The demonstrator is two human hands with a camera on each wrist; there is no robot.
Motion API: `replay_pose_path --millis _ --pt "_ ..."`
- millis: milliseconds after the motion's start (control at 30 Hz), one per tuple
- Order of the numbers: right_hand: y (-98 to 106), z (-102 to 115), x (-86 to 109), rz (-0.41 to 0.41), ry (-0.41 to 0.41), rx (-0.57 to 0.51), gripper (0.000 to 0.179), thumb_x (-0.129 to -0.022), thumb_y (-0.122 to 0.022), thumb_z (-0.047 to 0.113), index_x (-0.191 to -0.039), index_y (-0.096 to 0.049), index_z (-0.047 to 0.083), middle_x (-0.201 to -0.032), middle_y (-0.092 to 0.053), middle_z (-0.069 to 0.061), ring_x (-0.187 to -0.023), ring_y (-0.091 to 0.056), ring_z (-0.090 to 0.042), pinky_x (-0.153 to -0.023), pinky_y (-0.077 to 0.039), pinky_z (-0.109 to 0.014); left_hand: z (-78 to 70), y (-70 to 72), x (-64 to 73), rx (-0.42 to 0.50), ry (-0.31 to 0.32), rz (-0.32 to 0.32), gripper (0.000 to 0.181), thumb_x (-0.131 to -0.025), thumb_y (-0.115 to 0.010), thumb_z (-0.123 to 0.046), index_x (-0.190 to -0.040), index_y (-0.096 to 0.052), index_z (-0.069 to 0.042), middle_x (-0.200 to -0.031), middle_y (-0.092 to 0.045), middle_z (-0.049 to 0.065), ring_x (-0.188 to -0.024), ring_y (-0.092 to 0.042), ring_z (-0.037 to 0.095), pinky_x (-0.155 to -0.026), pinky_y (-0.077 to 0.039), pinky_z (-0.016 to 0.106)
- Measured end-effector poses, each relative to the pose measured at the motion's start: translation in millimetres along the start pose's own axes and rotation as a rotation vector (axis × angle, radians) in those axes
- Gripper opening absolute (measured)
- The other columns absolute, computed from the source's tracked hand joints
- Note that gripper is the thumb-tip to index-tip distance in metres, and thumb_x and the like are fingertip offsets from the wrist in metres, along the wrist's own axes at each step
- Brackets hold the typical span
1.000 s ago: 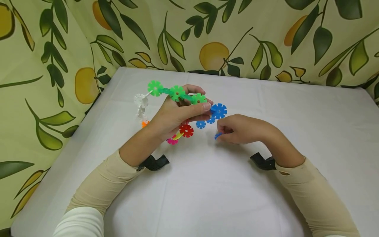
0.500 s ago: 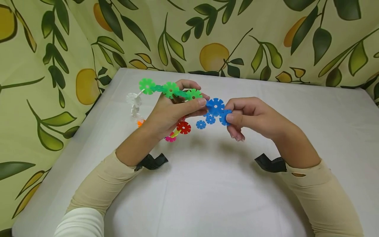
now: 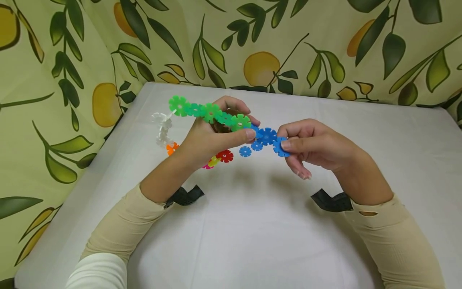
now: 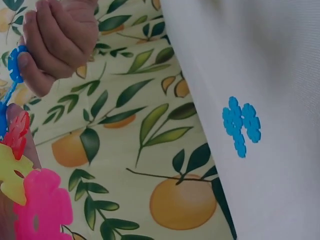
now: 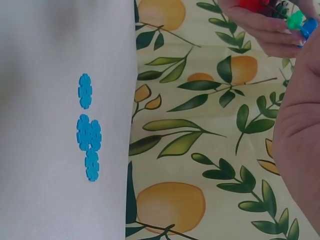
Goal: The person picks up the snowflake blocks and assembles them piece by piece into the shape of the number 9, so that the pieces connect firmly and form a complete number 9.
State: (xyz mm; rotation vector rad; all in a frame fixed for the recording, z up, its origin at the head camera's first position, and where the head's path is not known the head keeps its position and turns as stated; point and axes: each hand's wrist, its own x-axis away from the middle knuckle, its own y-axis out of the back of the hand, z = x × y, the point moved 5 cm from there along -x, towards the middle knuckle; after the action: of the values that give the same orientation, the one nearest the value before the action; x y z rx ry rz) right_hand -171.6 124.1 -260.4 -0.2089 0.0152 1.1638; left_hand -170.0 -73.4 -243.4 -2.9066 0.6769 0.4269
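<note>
My left hand [image 3: 205, 140] holds a chain of interlocking notched plastic discs, thumb and fingers pinching it where a green disc [image 3: 241, 121] meets the blue ones. The chain curves round through clear white discs [image 3: 164, 128], an orange disc [image 3: 172, 148], a pink disc, a yellow disc and a red disc [image 3: 225, 156]; my left hand hides part of it. Thumb and forefinger of my right hand [image 3: 317, 148] pinch a blue disc [image 3: 280, 147] at the chain's blue end, against a neighbouring blue disc [image 3: 267, 136]. Its other fingers hang loosely below.
Several loose blue discs [image 5: 85, 91] lie on the white-covered table [image 3: 231, 241] below the hands, some overlapping. A leaf-and-fruit patterned cloth [image 3: 325, 48] stands behind the table and along its left side. Black straps [image 3: 185, 196] stick out at both wrists.
My right hand has come up from near the tabletop with a blue disc and brought it to the chain's blue end. My left hand has shifted slightly left, and the chain has turned a little.
</note>
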Motion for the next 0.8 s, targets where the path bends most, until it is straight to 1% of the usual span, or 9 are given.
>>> replay_pose_path --millis 133,233,300,400,467,533,600,733,800 --pt "-2.2 -0.9 -0.3 0.046 -0.008 -0.024 0.03 -0.101 -0.03 -0.008 -0.092 -0.057 0.002 -0.065 -0.062 -0.011 -0.049 -0.06 -0.021 -0.043 -0.047 -0.03 -1.5 -3.7 1.0 -0.017 -0.031 0.051 0.033 -0.085 -0.074 0.003 -0.113 -0.058 -0.005 -0.106 -0.071 0.016 -0.098 -0.069 0.033 -0.079 -0.058 0.037" --pt "-4.7 -2.5 -1.0 0.1 -0.013 -0.038 0.028 -0.103 -0.032 -0.007 -0.091 -0.056 0.001 -0.062 -0.06 -0.012 -0.046 -0.057 -0.023 -0.041 -0.045 -0.031 -0.5 -6.8 1.8 -0.019 -0.03 0.107 0.034 -0.084 -0.075 0.003 -0.113 -0.057 -0.004 -0.106 -0.07 0.016 -0.089 -0.068 0.034 -0.068 -0.056 0.033" --pt "-6.7 -3.9 -1.7 0.137 -0.009 -0.032 0.025 -0.104 -0.034 -0.005 -0.091 -0.055 -0.001 -0.061 -0.057 -0.015 -0.044 -0.054 -0.026 -0.04 -0.043 -0.032 0.2 -8.3 2.4 -0.023 -0.028 0.144 0.035 -0.084 -0.075 0.003 -0.114 -0.058 -0.004 -0.107 -0.07 0.016 -0.078 -0.066 0.032 -0.056 -0.051 0.031" --pt "-8.0 -5.9 -2.9 0.174 0.01 -0.027 0.02 -0.105 -0.037 -0.004 -0.092 -0.052 -0.004 -0.059 -0.053 -0.017 -0.042 -0.05 -0.029 -0.038 -0.041 -0.035 1.0 -8.5 2.7 -0.042 -0.033 0.188 0.035 -0.083 -0.076 0.003 -0.113 -0.06 -0.004 -0.107 -0.07 0.015 -0.068 -0.06 0.029 -0.047 -0.044 0.03" --pt "-7.9 -6.3 -3.5 0.188 0.043 -0.011 0.016 -0.106 -0.038 -0.003 -0.096 -0.05 -0.005 -0.059 -0.051 -0.018 -0.041 -0.048 -0.03 -0.038 -0.041 -0.036 1.0 -8.2 2.5 -0.073 -0.034 0.201 0.032 -0.083 -0.077 0.001 -0.112 -0.064 -0.005 -0.102 -0.07 0.014 -0.065 -0.056 0.028 -0.048 -0.043 0.031" --pt "-6.5 -6.4 -3.3 0.173 0.066 0.007 0.012 -0.106 -0.04 0.0 -0.1 -0.05 -0.003 -0.059 -0.052 -0.018 -0.041 -0.048 -0.029 -0.038 -0.041 -0.036 1.3 -7.7 1.9 -0.096 -0.038 0.2 0.028 -0.084 -0.078 -0.001 -0.11 -0.068 -0.005 -0.097 -0.071 0.013 -0.067 -0.056 0.029 -0.053 -0.046 0.032" --pt "-4.8 -6.0 -3.0 0.137 0.081 0.026 0.008 -0.107 -0.043 0.003 -0.103 -0.049 0.0 -0.06 -0.053 -0.017 -0.042 -0.048 -0.028 -0.038 -0.042 -0.035 1.5 -6.6 1.2 -0.113 -0.039 0.183 0.025 -0.085 -0.077 -0.002 -0.11 -0.071 -0.004 -0.093 -0.071 0.013 -0.069 -0.057 0.03 -0.058 -0.05 0.033" --pt "-3.4 -4.5 -2.5 0.037 0.064 0.017 0.005 -0.107 -0.044 0.005 -0.105 -0.049 0.003 -0.064 -0.057 -0.014 -0.043 -0.049 -0.027 -0.039 -0.044 -0.031 1.9 -2.6 -0.3 -0.117 -0.047 0.125 0.025 -0.086 -0.075 -0.001 -0.111 -0.072 -0.001 -0.099 -0.073 0.012 -0.082 -0.067 0.033 -0.071 -0.056 0.038" --pt "-4.6 -3.5 -2.8 0.002 0.053 0.001 0.006 -0.107 -0.044 0.004 -0.105 -0.049 0.003 -0.064 -0.058 -0.013 -0.043 -0.049 -0.028 -0.04 -0.045 -0.03 2.2 -0.3 -1.0 -0.116 -0.049 0.107 0.025 -0.087 -0.074 0.0 -0.112 -0.071 0.0 -0.104 -0.073 0.012 -0.089 -0.069 0.033 -0.076 -0.057 0.04"
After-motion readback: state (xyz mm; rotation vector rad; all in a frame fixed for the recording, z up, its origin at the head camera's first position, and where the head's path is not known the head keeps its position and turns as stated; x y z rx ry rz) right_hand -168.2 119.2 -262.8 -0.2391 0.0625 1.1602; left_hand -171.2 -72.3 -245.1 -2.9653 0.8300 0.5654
